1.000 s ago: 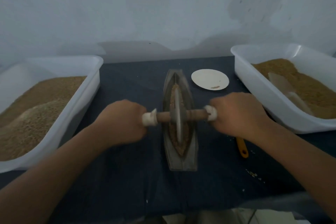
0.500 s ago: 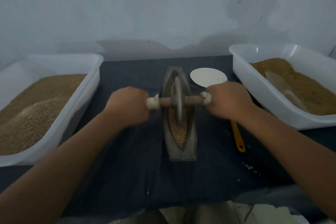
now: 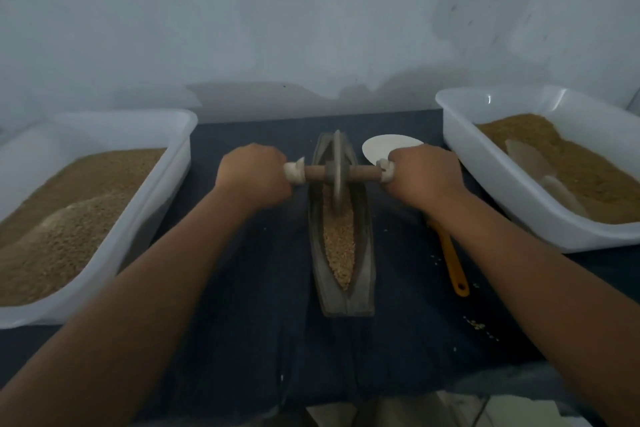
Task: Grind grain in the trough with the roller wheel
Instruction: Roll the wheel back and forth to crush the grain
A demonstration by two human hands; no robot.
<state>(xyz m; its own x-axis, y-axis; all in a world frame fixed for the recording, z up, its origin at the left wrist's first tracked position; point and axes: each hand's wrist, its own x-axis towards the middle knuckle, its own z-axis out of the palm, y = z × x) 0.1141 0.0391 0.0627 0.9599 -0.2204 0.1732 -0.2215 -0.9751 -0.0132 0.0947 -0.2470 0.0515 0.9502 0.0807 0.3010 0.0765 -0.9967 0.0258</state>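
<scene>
Nearest the camera, the desk (image 3: 242,340) is covered in a dark cloth, with a few spilled kernels (image 3: 479,324) scattered to the right. The trough (image 3: 363,274) lies lengthwise on it at the centre, narrow and boat-shaped, its near end closest to the person. The grain (image 3: 339,243) fills the near and middle part of its channel and looks pale and coarse, with separate kernels visible, so the grinding seems to be in progress rather than finished. How fine it must get cannot be read from here. More passes over the near stretch look to be needed.

Just right of the trough lies an orange tool (image 3: 452,263), untouched, its upper end hidden under the right forearm.

Further out, the wheel (image 3: 336,170) stands upright in the trough's far half, its rim down in the grain. A wooden axle (image 3: 360,172) runs through it crosswise, with pale wrapping at both ends. The left hand (image 3: 254,177) is curled tight round the left end, knuckles up. The right hand (image 3: 424,173) is likewise clenched round the right end. Both fists sit level, either side of the trough, well clear of its walls.

Behind the right hand lies a white plate (image 3: 384,146), partly hidden by it. To either side stand two white tubs, the left tub (image 3: 173,163) and the right tub (image 3: 460,146), each holding a heap of brown grain. A pale scoop (image 3: 530,159) lies in the right one. A plain wall closes the scene.
</scene>
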